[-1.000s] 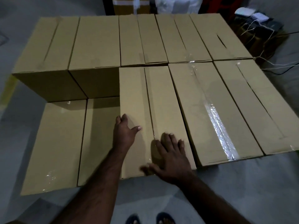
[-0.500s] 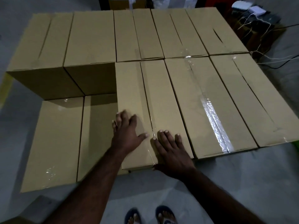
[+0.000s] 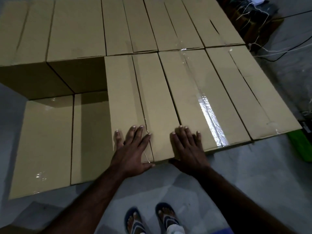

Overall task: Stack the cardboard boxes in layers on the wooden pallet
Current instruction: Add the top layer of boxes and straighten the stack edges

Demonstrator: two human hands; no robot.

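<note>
Several brown cardboard boxes form a stack two layers high. On the near end of the front middle box (image 3: 143, 92) of the upper layer lie both my hands, flat with straight fingers. My left hand (image 3: 133, 149) rests on its left flap, the thumb hanging over the front edge. Over on the box's right corner sits my right hand (image 3: 188, 149), reaching onto the taped box (image 3: 202, 92) beside it. At the front left, a lower-layer box (image 3: 45, 141) lies uncovered, one step below. The pallet is hidden under the boxes.
Grey concrete floor (image 3: 253, 174) surrounds the stack. Dark items with loose white cords (image 3: 253, 16) lie at the back right. A green object (image 3: 302, 146) sits on the floor at the right edge. My feet in sandals (image 3: 152, 218) stand just in front of the stack.
Both hands slid back toward the box's near edge and spread apart. The left thumb now hangs over the front edge. The view has moved closer to the stack.
</note>
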